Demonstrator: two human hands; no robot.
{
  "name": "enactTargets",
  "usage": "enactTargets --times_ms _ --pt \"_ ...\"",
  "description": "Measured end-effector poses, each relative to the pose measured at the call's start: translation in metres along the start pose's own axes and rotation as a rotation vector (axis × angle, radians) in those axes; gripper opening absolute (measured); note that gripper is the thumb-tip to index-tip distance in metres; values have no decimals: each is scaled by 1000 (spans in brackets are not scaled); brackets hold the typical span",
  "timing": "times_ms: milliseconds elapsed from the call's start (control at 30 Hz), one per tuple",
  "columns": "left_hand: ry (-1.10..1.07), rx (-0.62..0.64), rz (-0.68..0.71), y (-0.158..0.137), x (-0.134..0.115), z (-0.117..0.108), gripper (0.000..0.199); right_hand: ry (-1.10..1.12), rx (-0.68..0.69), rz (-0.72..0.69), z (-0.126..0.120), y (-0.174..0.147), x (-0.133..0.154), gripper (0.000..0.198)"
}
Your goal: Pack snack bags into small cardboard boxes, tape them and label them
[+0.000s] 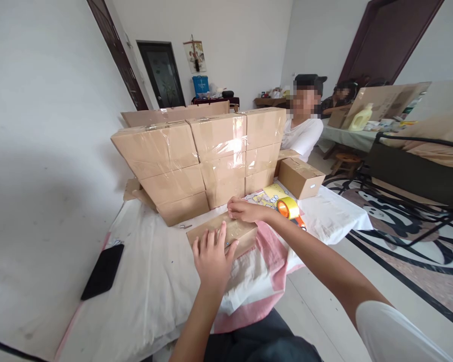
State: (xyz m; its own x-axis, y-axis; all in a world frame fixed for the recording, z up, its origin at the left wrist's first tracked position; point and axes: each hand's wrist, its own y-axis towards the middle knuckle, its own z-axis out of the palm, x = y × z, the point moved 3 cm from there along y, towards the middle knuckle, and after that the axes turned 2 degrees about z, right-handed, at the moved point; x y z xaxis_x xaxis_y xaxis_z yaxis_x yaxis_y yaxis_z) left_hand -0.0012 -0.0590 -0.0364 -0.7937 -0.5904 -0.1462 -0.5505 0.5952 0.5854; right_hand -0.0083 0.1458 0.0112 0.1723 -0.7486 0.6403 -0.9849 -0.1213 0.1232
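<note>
In front of me on the cloth-covered table lies a small brown cardboard box [246, 233], with clear tape shining on its top. My left hand [213, 254] rests on its near left part, fingers spread and stretched out. At the box's far edge, my right hand [243, 209] has its fingers pinched together; whatever is between them is too small to make out. A roll of yellow tape [288, 206] stands to the right, past my right forearm.
Taped cardboard boxes [222, 156] form a stacked wall behind the work. Another carton [301, 177] sits to the right, near a person in a white shirt [304, 136]. A black tablet-like thing [102, 271] lies left on the white tablecloth [151, 281]. A black-framed chair [415, 171] stands right.
</note>
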Motion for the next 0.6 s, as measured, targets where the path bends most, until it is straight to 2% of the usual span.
enactTargets --times_ms 200,333,433,600 --pt "81 -34 30 -2 2 4 44 206 -240 -43 -30 -46 16 21" --pt "108 -52 19 -2 1 3 42 301 -164 -78 -36 -65 31 23" --pt "99 -42 11 -1 0 1 42 237 -72 -83 -27 -52 29 22" --pt "81 -32 21 -2 -1 1 41 63 -44 -88 -5 -11 -1 17"
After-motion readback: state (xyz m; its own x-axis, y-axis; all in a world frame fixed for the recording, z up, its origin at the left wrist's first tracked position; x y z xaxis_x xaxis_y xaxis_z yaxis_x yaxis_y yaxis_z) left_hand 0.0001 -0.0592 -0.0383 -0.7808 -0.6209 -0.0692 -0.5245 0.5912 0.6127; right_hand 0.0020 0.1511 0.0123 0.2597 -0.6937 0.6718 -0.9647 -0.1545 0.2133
